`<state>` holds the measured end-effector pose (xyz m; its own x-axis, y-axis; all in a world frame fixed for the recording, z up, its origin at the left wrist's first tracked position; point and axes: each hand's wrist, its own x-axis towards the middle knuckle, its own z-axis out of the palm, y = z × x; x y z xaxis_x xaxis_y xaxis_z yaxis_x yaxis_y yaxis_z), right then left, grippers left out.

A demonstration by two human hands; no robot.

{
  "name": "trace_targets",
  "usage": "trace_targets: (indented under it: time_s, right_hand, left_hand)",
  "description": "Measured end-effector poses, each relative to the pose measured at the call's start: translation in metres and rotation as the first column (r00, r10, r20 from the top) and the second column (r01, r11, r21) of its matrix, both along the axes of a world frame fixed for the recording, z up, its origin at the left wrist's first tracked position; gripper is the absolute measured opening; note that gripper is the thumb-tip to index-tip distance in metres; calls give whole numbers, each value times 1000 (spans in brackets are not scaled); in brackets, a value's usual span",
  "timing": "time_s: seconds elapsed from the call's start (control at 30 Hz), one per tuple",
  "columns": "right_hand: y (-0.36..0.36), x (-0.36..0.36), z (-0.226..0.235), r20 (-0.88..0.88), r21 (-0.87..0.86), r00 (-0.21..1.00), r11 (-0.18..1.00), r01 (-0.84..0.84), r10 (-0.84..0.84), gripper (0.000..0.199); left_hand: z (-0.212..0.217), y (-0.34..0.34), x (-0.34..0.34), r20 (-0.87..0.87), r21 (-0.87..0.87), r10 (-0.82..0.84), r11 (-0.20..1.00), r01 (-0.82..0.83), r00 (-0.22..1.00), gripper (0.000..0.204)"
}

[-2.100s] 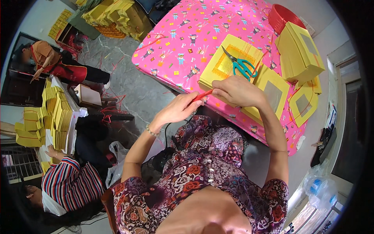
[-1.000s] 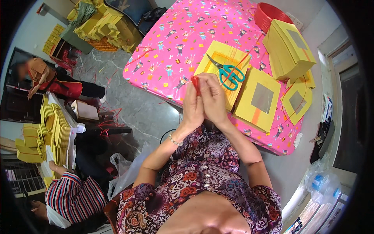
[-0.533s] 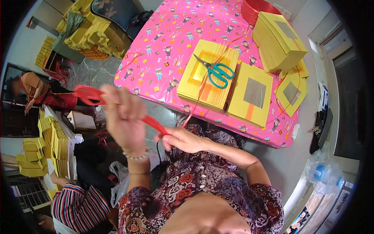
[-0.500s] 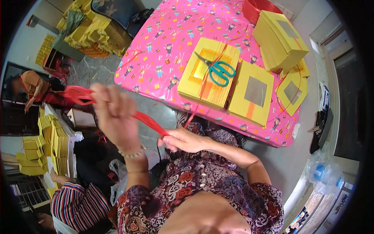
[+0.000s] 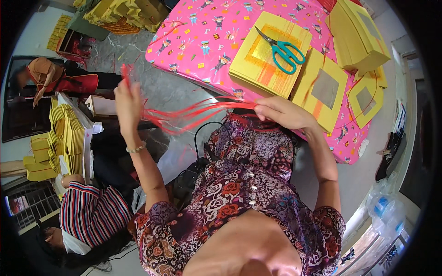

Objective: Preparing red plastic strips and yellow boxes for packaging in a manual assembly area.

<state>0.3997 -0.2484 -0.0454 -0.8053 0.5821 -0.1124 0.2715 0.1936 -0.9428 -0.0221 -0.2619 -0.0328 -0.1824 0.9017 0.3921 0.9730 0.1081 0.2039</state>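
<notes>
Yellow windowed boxes (image 5: 322, 94) on table (image 5: 202, 41)

The person wears a short-sleeved dress (image 5: 239, 193) in a dense floral print: purple, maroon, black and white, with orange-red roses. A row of small pale buttons (image 5: 251, 195) runs down the front. A beaded bracelet (image 5: 136, 148) of pale round beads circles the left wrist. Both forearms are bare below the sleeves.

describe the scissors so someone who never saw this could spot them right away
On the pink patterned tablecloth, find the flat stack of yellow paper sheets nearest its front edge. The teal-handled metal scissors lie on top, blades shut, pointing away. They are the only teal thing among the yellow and pink.
</notes>
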Motion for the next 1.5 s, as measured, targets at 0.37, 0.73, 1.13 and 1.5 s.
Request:
trace_targets:
  time_s: [0.37, 0.73, 1.13, 1.5]
  right_hand:
    - [20, -71, 40, 86, 124, 995, 990, -62, 52, 40]
    - [31, 12, 40, 52, -22, 994, 995, -94, 95, 38]
    - [20, -66, 53, 127, 417, 991, 909, -9, -49, 30]
    - [36, 25, 64, 241, 190, 951, 952, -242, 194, 32]
  left_hand:
    - [4, -16, 165, 644, -67, -405, 815, 575, 649, 24]
    - [-45, -10, 28, 358, 174, -88, 984, 26, 930, 26]
    - [-1, -22, 178, 699, 97, -444, 836, 541, 561, 29]
    - [-45, -36, 79, 753, 191, -271, 962, 195, 600, 28]
